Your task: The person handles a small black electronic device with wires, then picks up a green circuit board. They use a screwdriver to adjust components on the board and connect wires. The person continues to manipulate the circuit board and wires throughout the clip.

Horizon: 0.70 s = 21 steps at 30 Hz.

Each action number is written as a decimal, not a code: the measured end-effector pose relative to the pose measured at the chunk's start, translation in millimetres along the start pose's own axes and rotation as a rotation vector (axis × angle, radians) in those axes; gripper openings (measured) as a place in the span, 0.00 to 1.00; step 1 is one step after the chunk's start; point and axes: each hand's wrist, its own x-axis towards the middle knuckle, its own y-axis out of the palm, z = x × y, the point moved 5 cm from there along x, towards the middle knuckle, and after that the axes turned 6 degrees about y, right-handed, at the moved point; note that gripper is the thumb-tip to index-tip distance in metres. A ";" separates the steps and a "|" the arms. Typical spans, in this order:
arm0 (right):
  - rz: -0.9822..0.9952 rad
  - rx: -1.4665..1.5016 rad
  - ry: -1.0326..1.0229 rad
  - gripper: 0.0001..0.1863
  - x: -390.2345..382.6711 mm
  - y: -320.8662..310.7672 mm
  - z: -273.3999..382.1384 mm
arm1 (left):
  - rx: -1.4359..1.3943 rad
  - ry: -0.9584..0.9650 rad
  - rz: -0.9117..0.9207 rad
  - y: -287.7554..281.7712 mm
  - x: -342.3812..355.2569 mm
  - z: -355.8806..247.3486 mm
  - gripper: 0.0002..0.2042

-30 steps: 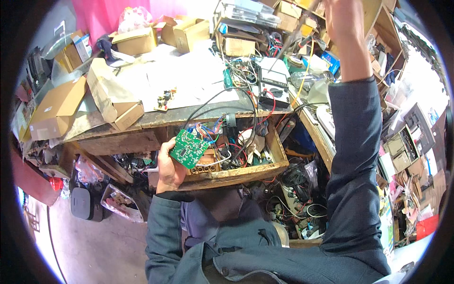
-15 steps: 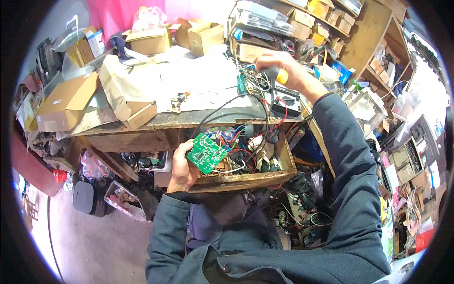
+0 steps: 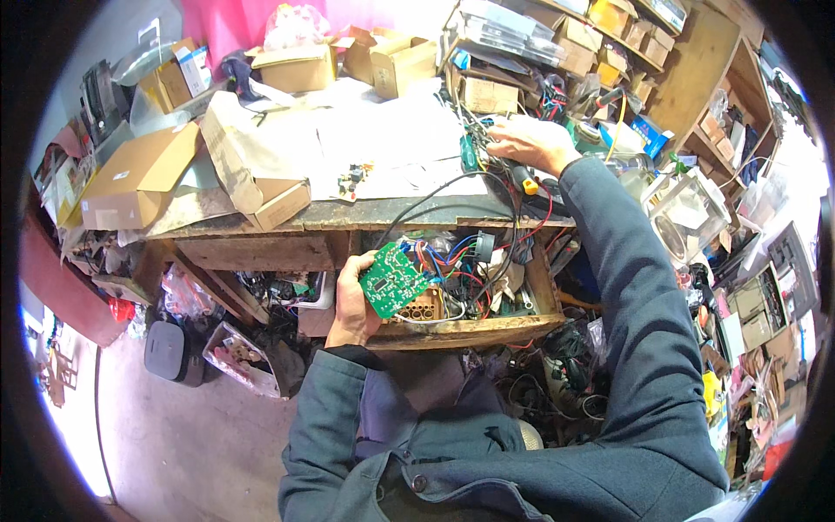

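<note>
My left hand (image 3: 352, 304) grips a green circuit board (image 3: 398, 280) by its left edge, thumb on top. The board is tilted towards me over an open wooden drawer, and coloured wires run beside it. My right hand (image 3: 537, 144) reaches over the tools at the bench's right, its fingers stretched out and their tips partly hidden among the clutter. Just below it lies a tool with a black and yellow handle (image 3: 525, 181), whose kind I cannot make out. A green-handled screwdriver (image 3: 470, 153) is close to the fingertips. A black cable (image 3: 417, 196) loops over the bench edge.
The drawer (image 3: 470, 331) holds wires and parts. White sheets (image 3: 391, 130) cover the bench, with a small cluster of components (image 3: 355, 181) on them. Cardboard boxes (image 3: 139, 178) stand at left and back. Shelves (image 3: 644, 52) and piled parts fill the right. A dark bin (image 3: 172, 352) stands below.
My right hand has let go of the black and yellow handled tool, which now lies below it. My left hand still holds the board. The whole view has shifted slightly.
</note>
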 end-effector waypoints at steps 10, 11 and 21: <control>0.221 0.097 0.029 0.10 4.2 -26.7 6.6 | -0.017 0.009 0.043 4.9 -0.7 0.6 0.18; 0.168 0.191 0.096 0.10 2.6 -21.5 2.4 | -0.020 0.009 0.048 4.7 -0.9 0.8 0.18; 0.000 0.289 0.179 0.21 -0.1 -47.9 0.8 | -0.025 0.058 0.010 -3.6 2.4 -1.7 0.20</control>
